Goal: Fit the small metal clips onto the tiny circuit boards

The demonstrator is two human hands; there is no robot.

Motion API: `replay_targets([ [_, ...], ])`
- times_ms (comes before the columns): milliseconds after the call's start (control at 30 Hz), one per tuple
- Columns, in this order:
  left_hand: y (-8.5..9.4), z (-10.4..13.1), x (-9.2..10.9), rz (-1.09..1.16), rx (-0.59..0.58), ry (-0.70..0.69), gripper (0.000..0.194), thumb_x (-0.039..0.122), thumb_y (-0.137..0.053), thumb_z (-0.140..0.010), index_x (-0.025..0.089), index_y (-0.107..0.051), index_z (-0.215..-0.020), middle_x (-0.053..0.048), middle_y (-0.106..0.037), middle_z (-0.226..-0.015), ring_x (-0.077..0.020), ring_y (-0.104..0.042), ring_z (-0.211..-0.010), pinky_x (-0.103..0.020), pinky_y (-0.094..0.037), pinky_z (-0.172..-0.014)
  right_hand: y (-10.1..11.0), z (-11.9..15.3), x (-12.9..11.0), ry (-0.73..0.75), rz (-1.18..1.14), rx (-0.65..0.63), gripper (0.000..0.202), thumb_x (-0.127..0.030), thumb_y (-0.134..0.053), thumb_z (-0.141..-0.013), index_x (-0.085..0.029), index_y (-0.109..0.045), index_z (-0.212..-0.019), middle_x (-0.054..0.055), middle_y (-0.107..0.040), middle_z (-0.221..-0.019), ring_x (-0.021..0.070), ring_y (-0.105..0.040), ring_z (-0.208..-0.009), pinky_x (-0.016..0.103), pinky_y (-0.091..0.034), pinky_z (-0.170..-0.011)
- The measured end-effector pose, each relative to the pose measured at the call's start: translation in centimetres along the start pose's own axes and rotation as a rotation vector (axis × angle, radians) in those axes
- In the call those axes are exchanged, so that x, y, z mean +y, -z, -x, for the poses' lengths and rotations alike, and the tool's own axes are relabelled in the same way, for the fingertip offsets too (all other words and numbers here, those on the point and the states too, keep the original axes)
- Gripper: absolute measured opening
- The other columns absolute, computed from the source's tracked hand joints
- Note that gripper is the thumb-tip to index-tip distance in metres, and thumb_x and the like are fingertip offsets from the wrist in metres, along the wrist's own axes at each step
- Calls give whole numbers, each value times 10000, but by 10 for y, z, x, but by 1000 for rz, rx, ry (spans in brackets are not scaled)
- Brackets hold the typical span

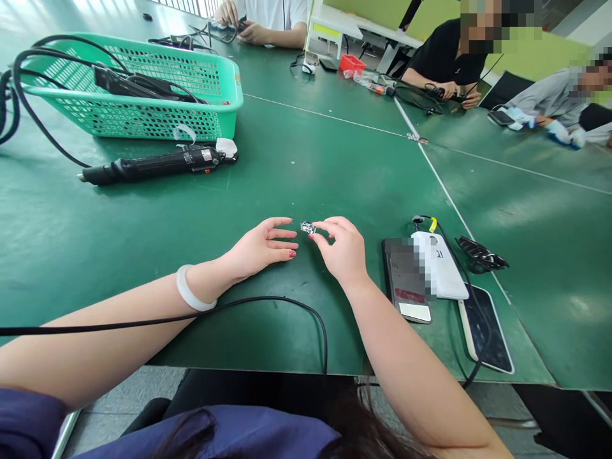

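Between the thumb and fingertips of my right hand is a small silver-and-black metal part, held just above or at the green table. My left hand lies to the left of the part, its fingers apart and pointing toward it, with nothing in them. A small gap separates the left fingertips from the part. A white band circles my left wrist. Farther off to the left, a black electric screwdriver lies on the table in front of a green basket.
Black cables lie in the basket, and another cable crosses my left forearm. At right are a dark phone, a white device, another phone and a black cable bundle. Several people work across the table.
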State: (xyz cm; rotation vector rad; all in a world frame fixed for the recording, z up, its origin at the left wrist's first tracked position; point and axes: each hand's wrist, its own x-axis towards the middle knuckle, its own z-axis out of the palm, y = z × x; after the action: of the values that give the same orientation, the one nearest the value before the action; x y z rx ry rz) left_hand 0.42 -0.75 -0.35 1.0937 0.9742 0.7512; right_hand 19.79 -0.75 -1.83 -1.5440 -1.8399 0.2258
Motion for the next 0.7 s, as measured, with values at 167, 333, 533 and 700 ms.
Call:
replay_targets([
  [167,-1,0,0,-25,4,20,625,172,-696,-735,175,-440,-1305,-134,-578,-1255,-195,-621,-1050,-371,-471,-958,-3,6,-13,-4,-87,-66,140,-260,-645,-775,-232,-720,-890,30,-663,-905,159,-577,-734,313,-491,-692],
  [333,1,-2,-3,12,-47,17,495,236,-628,-814,169,-496,-1287,-72,-676,-1011,-146,-643,-938,-322,-483,-934,-8,13,-28,73,-88,-101,122,-260,-618,-797,-231,-710,-872,33,-664,-885,177,-591,-827,320,-488,-755],
  [533,4,-5,-1,136,-78,71,267,216,-600,-839,125,-619,-1089,-75,-681,-963,-114,-646,-876,-243,-505,-850,-10,17,-35,163,15,-63,149,-298,-574,-841,-213,-696,-854,53,-661,-888,193,-579,-843,334,-468,-779],
  [700,3,-5,2,169,-82,81,196,199,-593,-844,118,-645,-1015,-70,-675,-930,-107,-645,-841,-228,-515,-818,-10,18,-37,183,66,-59,160,-297,-560,-853,-203,-689,-864,57,-662,-888,194,-570,-833,335,-453,-764],
])
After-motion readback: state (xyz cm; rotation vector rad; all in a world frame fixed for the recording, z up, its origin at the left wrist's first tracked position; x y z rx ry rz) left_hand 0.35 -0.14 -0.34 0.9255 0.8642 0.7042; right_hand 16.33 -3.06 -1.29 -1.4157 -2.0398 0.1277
